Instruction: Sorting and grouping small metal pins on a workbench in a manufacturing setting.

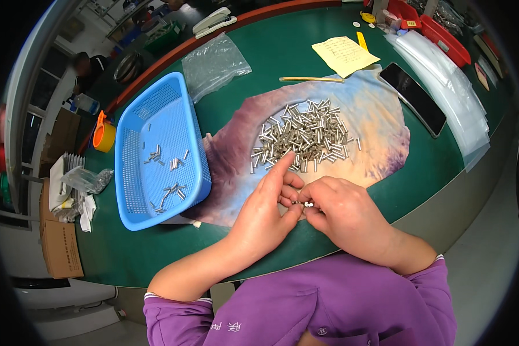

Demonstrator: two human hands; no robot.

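My left hand (265, 205) and my right hand (349, 210) meet over the near edge of a tie-dyed cloth (230, 150). Between their fingertips show a few small metal pins (308, 204), their ends bright; the fingers partly hide them. My left index finger points forward, while its other fingers curl in toward the thumb. My right thumb and fingers pinch the pins from the other side. Just beyond lies a heap of headed metal pins (305, 130), loosely piled on the cloth. To the left, a blue perforated plastic basket (200, 167) holds several scattered pins.
A phone (414, 99) and clear plastic sleeves (444, 86) lie at the right. Behind the cloth are a yellow pencil-like stick (311, 79), a handwritten yellow note (345, 56) and a clear bag (216, 66). An orange tape roll (104, 136) stands left of the basket. A person (89, 69) sits farther back.
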